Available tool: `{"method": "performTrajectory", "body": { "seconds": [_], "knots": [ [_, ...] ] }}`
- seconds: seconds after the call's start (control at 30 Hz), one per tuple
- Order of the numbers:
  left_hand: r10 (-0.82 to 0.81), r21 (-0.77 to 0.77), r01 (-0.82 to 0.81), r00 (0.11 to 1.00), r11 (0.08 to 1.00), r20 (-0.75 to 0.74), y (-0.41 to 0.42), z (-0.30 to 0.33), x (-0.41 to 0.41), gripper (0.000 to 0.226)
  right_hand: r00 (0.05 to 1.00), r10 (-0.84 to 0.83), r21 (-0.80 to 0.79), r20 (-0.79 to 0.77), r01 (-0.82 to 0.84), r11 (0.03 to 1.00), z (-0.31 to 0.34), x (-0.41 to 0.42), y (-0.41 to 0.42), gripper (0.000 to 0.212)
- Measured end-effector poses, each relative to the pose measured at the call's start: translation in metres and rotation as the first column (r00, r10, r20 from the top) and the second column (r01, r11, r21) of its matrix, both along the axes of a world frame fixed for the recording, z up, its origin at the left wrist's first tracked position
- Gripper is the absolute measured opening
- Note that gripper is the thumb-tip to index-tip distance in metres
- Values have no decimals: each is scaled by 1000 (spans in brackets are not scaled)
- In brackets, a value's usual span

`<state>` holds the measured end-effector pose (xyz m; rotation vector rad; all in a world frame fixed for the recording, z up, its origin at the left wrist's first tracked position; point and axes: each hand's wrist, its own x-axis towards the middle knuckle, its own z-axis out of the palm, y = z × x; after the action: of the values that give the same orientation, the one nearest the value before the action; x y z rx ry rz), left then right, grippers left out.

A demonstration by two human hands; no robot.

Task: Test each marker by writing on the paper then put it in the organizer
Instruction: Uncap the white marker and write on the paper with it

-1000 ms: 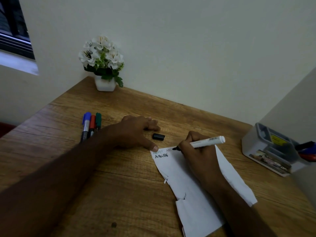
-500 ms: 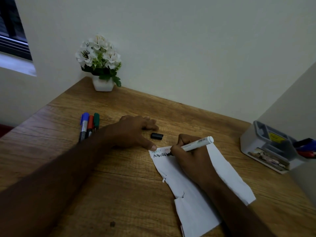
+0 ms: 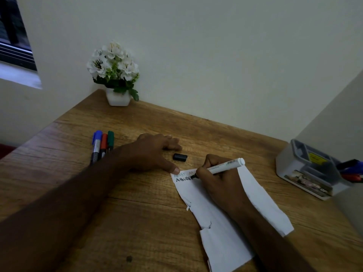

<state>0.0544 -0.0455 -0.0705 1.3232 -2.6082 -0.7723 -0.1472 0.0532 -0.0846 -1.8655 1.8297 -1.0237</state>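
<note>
The right hand [image 3: 220, 179] curls round a white marker [image 3: 225, 167], tip down on the paper [image 3: 255, 205] lying on the desk [image 3: 137, 213], while the left hand [image 3: 153, 152] lies flat, fingers spread, thumb pinning the paper's far corner, with the organizer [image 3: 306, 169] far right.

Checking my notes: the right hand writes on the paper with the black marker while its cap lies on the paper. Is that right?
Not quite. The head view shows the cap lying on the bare table, beyond the paper, not on it. The right hand does write with the black marker.
</note>
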Motion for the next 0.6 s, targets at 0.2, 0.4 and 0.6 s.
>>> {"method": "performTrajectory", "body": {
  "seconds": [0.2, 0.4, 0.6],
  "knots": [
    [62, -1, -63, 992, 998, -110, 2, -1, 1, 73, 979, -2, -15, 202, 6, 1000, 5, -4, 0, 19],
    [51, -193, -96, 973, 976, -225, 5, -4, -7, 44, 946, 59, -102, 318, -27, 994, 19, -13, 0, 22],
    [23, -232, -83, 969, 969, -247, 8, -6, -11, 15, 859, 146, -134, 491, -91, 987, 19, -15, -1, 31]
  ]
}}
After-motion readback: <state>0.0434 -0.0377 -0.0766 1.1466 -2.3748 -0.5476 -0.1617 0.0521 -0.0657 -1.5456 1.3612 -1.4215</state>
